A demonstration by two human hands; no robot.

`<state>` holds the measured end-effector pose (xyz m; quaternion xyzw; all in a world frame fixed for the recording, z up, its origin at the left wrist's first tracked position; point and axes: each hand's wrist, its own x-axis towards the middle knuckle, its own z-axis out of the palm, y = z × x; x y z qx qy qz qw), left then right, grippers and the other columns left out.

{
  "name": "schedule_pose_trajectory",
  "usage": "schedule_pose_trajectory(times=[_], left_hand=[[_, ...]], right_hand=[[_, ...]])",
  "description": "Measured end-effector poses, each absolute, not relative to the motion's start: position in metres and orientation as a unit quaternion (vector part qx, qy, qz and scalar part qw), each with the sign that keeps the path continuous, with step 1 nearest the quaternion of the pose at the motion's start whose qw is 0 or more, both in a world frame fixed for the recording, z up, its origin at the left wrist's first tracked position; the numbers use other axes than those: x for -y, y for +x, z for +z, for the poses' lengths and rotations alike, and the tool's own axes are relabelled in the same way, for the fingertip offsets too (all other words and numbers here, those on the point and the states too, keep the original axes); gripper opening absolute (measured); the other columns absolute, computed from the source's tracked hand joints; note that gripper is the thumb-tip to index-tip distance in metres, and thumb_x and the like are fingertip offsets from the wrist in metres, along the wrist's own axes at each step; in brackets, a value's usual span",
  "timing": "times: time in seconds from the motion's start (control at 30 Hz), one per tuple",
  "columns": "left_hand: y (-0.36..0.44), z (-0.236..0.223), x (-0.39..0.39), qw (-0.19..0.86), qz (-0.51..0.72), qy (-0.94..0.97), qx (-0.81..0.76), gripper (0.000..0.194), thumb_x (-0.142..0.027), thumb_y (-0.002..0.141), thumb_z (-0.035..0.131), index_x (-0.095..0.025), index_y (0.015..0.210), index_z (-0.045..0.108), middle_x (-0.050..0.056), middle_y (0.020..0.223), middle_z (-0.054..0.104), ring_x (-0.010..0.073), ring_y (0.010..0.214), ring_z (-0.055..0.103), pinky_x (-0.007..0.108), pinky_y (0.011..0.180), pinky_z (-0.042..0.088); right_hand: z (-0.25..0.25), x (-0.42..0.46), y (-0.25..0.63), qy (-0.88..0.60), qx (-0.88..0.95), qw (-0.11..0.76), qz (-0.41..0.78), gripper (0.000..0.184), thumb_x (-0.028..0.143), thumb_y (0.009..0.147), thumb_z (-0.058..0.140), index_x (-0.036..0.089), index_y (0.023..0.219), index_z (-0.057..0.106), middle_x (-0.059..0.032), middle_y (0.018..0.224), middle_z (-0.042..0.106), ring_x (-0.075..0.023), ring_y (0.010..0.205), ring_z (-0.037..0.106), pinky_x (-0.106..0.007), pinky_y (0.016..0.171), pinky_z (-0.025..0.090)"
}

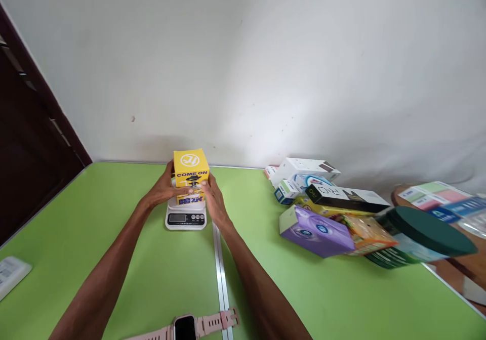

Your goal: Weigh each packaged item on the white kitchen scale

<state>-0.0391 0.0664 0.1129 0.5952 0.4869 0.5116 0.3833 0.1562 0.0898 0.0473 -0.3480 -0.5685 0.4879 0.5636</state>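
A yellow box (191, 174) printed "COME ON" stands on a small white kitchen scale (186, 219) near the far edge of the green table (152, 269). My left hand (164, 188) grips the box's left side. My right hand (213, 198) grips its right side. Both hands hold the box just over the scale's platform; whether it rests fully on it is unclear. The scale's display faces me.
A pile of product boxes (322, 198) lies at the right, with a purple box (317, 231) and a dark green round tin (425, 234). A pink smartwatch (186, 326) lies near me. A white device (11, 274) is at the left edge. A metal seam (220, 274) runs down the table.
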Motion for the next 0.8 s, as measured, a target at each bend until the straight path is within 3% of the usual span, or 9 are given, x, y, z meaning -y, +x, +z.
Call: schedule_pose_trajectory(times=[0.23,0.43,0.63,0.8], left_hand=[[-0.043,0.13,-0.069,0.328,0.434,0.611,-0.575,0.098,-0.054,0.051,0.105,-0.021,0.132,0.06,0.016,0.141,0.076,0.0408,0.129,0.074,0.059,0.109,0.064],[-0.013,0.154,-0.055,0.281,0.418,0.636,-0.584,0.096,-0.056,0.054,0.103,-0.023,0.131,0.057,0.013,0.135,0.079,0.0397,0.123,0.077,0.057,0.103,0.068],[0.054,0.154,-0.029,0.345,0.444,0.66,-0.499,0.092,-0.049,0.056,0.102,-0.024,0.133,0.058,0.015,0.131,0.081,0.0428,0.114,0.08,0.064,0.097,0.069],[0.141,0.138,0.009,0.415,0.441,0.671,-0.427,0.091,-0.043,0.055,0.104,-0.024,0.132,0.06,0.012,0.133,0.08,0.0416,0.121,0.076,0.058,0.103,0.065]], right_hand=[[0.061,-0.088,0.15,-0.33,0.626,0.546,0.448,0.074,0.09,0.1,0.052,0.028,0.136,0.072,-0.011,0.146,0.074,-0.0341,0.137,0.068,-0.052,0.118,0.056],[0.08,-0.071,0.175,-0.341,0.646,0.558,0.394,0.069,0.081,0.109,0.044,0.028,0.145,0.068,-0.0122,0.145,0.073,-0.0326,0.132,0.068,-0.051,0.119,0.054],[0.095,-0.014,0.247,-0.413,0.624,0.584,0.316,0.057,0.07,0.111,0.049,0.026,0.141,0.071,-0.013,0.139,0.076,-0.0316,0.12,0.073,-0.047,0.105,0.061],[0.078,0.058,0.335,-0.523,0.572,0.586,0.236,0.058,0.072,0.107,0.055,0.025,0.131,0.078,-0.0149,0.127,0.081,-0.0352,0.121,0.074,-0.051,0.107,0.062]])
